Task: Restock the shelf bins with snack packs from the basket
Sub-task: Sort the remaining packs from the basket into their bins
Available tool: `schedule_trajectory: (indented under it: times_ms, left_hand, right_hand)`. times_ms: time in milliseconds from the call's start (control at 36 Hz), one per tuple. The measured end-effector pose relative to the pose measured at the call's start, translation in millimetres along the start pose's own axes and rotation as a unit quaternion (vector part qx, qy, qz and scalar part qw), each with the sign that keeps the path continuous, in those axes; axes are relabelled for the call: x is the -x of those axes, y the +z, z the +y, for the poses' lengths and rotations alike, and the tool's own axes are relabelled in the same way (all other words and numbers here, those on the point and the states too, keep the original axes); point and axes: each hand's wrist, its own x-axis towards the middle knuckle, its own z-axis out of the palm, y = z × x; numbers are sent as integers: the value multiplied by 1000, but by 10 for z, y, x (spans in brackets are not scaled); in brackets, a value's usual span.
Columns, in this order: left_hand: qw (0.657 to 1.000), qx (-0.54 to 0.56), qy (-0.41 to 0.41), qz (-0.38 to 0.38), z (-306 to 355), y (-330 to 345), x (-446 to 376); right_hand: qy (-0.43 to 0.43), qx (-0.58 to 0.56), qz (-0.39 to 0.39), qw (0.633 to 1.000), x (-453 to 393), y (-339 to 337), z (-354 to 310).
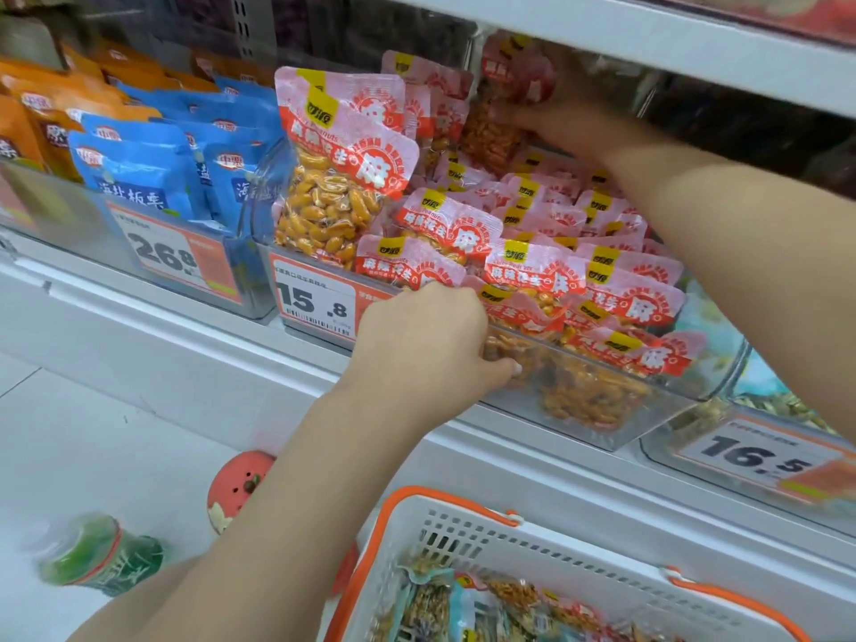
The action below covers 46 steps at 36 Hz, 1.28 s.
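1. Clear plastic shelf bin (602, 424) holds a heap of pink-and-red peanut snack packs (546, 271), piled above its front wall.
2. Key relation: right hand (546, 111) is at the back of the bin, up under the white shelf above; a pink pack with orange contents (491, 127) stands upright just left of its fingers, long axis vertical. Fingers look curled onto it; the grip itself is blurred, so cannot tell for sure.
3. Left hand (431, 335) is nearer, at the bin's front edge. Its fingers are curled over the rim among the front packs, thumb (502, 363) pressed on the clear wall.
4. Right forearm reaches in from the right, above the heap; left forearm rises from below.
5. White mesh basket with orange handles (463, 539) sits lower right, more packs inside.
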Motion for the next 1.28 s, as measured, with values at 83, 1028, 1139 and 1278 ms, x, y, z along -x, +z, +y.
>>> schedule_trajectory:
  times_ms: [83,1028,1139,1278]
  left_hand:
    - [1000,2,-4,-3,1,0,-2]
    - [999,-9,35,-14,161,37,-1]
    - [999,-5,37,-16,157,31,-6]
    - [999,0,36,-13,158,32,-3]
  right_hand:
    - [22,-2,-10,1000,-37,-79,70]
    - [66,19,-53,996,-162,-3,158]
    - [87,-28,-54,994,-143,51,152]
    - [85,-21,-16,996,-183,130,189]
